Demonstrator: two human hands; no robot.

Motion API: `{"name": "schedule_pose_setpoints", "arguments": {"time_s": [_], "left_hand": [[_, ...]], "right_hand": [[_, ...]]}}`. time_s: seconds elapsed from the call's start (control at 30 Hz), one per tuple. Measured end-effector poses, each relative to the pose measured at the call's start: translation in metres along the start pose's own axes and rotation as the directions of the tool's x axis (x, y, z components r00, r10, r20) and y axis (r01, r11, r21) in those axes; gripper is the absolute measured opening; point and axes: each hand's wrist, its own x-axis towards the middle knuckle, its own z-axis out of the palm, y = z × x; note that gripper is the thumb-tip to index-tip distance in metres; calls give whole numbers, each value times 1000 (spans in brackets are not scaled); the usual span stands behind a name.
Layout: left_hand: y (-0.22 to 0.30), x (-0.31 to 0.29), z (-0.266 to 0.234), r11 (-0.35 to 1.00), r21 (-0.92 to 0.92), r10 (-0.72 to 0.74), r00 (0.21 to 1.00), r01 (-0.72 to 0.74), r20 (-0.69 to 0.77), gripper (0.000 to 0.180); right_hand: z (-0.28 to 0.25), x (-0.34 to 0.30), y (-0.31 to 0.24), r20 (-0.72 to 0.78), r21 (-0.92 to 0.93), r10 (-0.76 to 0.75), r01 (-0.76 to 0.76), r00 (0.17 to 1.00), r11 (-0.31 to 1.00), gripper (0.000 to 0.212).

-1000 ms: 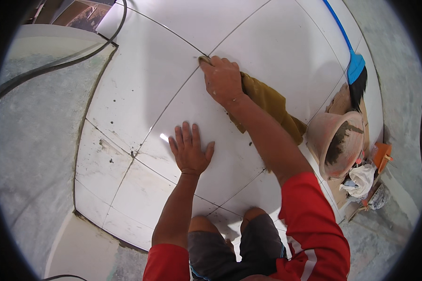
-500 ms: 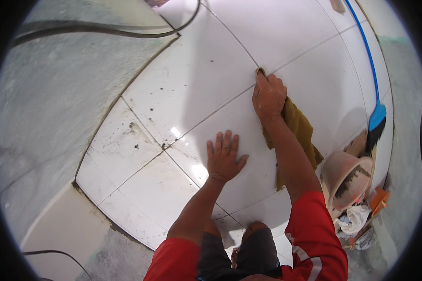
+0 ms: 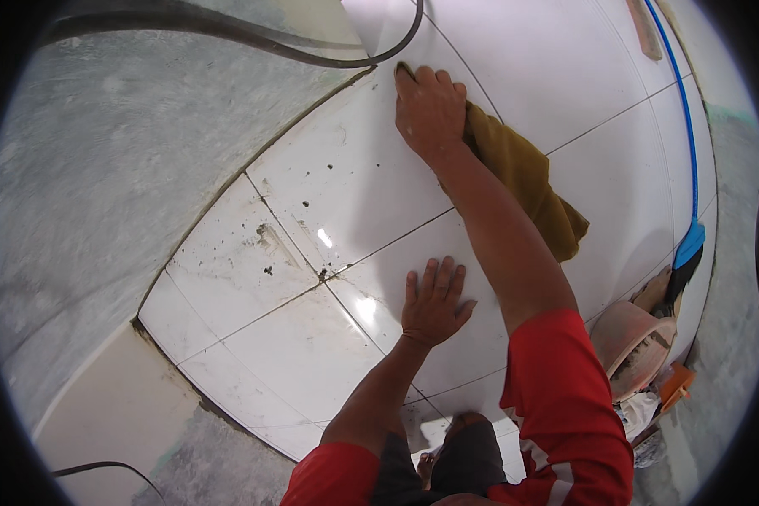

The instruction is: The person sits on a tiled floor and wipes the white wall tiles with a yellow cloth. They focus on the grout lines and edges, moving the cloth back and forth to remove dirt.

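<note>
My right hand is closed on one end of a mustard-brown cloth and presses it to the white tiled floor, close to the wall at the upper left. The rest of the cloth trails beside my right forearm. Lower down, my left hand lies flat on a tile, fingers spread, holding nothing. Dark crumbs and a brown smear dot the tiles to its left, around a grout joint.
A dark cable hangs across the upper left. Along the right wall lies a blue-handled broom. Below it a mortar-stained bucket is tipped over, near an orange tool and white plastic. A wooden piece rests at top right.
My right hand has pushed the cloth up and to the left across the floor, toward the wall. My left hand stays flat on about the same tile. The whole view has shifted slightly.
</note>
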Motion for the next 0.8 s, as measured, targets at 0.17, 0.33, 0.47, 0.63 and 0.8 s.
{"name": "schedule_pose_setpoints", "arguments": {"time_s": [0.17,0.33,0.47,0.63,0.8], "left_hand": [[-3,-2,-3,1000,-3,1,1000,-1,12,66],[-10,-17,14,1000,3,-22,999,21,45,67],[-9,-20,24,939,-306,-57,947,159,317,66],[-17,-61,77,-139,-715,-49,717,685,696,62],[-21,-77,101,-9,-715,16,715,700,699,59]], "right_hand": [[6,-10,-33,130,78,-27,17,991,997,19],[5,0,-58,190,630,422,-440,886,640,17],[29,15,-78,231,768,571,-508,788,390,14],[34,20,-127,174,840,640,-452,748,300,11],[47,-6,-138,-31,897,636,-259,771,358,11]]}}
